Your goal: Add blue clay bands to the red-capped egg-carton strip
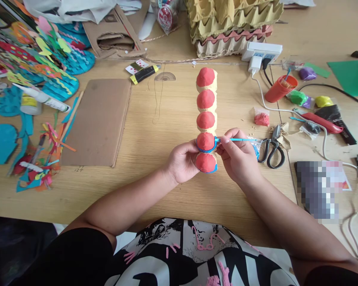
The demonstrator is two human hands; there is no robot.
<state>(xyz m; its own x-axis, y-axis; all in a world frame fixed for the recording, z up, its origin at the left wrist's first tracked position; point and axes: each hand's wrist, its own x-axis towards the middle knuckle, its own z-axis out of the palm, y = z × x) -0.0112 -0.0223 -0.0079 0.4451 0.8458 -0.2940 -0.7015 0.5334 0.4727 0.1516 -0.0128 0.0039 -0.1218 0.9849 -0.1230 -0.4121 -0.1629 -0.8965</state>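
Observation:
A strip cut from an egg carton (210, 113) stands out over the table, its row of bumps covered in red clay. Around the lower bumps runs a blue clay edging (208, 150). My left hand (183, 161) grips the strip's left side near its lower end. In my right hand (238, 157), a thin blue stick-like tool (241, 139) is pinched between thumb and fingers. The tool's tip meets the strip's right edge beside the second bump from the bottom. A bit of blue clay in a clear wrapper (256, 150) shows behind my right hand.
Black-handled scissors (275, 149) lie right of my right hand. Beyond them are a red cup (280, 88), clay packets and a power strip (261, 51) with cables. Cardboard (97, 121) and paper scraps (49, 153) lie left. Egg trays (232, 24) are stacked at the back.

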